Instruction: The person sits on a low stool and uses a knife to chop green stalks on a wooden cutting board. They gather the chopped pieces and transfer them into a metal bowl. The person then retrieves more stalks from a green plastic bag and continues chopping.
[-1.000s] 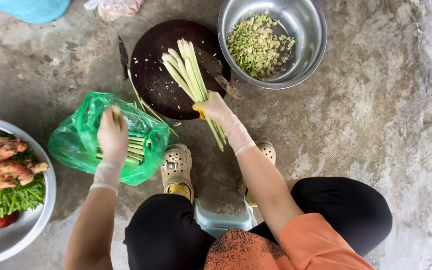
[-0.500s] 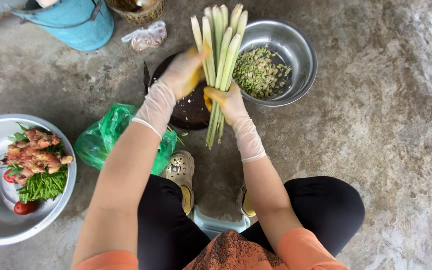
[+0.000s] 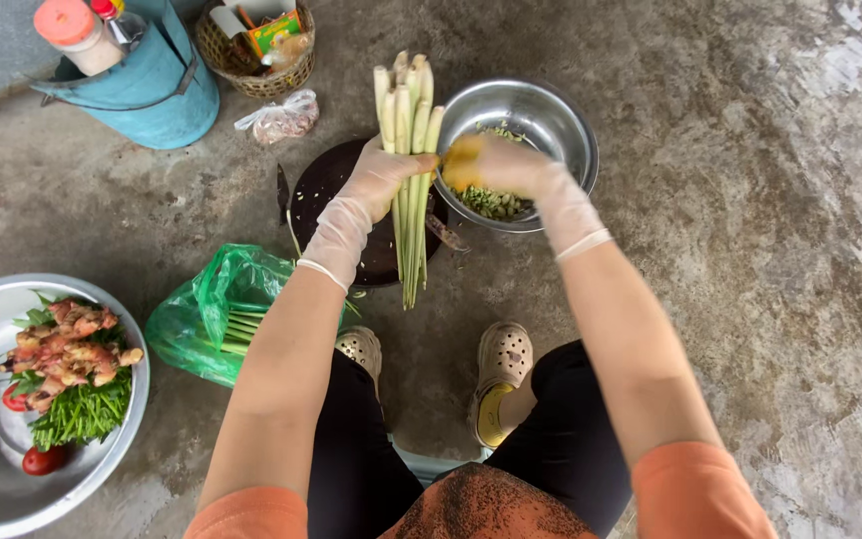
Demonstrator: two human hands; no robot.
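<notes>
Over the dark board point(image 3: 336, 190), pale green lemongrass stalks point(image 3: 409, 180), seemingly bundled.

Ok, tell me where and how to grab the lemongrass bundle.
Grip the lemongrass bundle around its middle, coming from the left side, as the left hand does now. The stalks lie parallel and stiff, so one wrap holds them all. The thick pale ends fan apart at the top and the thin ends trail loose below. The bowl and right hand crowd the right side.
</notes>
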